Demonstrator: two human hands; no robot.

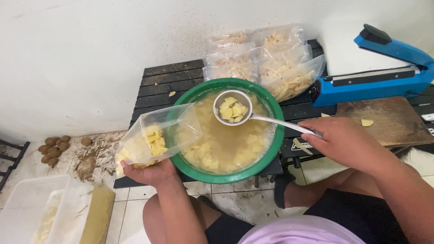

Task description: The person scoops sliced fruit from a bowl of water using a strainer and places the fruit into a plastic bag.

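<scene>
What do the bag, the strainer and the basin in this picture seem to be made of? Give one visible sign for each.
Bag in the left hand: thin clear plastic, glossy and creased.
Strainer in the right hand: probably steel, a shiny grey rim and handle.
Basin: likely moulded plastic, an even green colour with a smooth rim.

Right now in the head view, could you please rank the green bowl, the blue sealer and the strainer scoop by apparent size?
1. Green bowl or blue sealer: too alike to rank.
2. Strainer scoop: smallest.

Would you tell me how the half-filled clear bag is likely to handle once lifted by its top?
The bag probably flops: its thin film sags around the yellow pieces. It likely feels bottom-heavy, since they sit low by the left hand. Wet pieces may make it slippery.
</scene>
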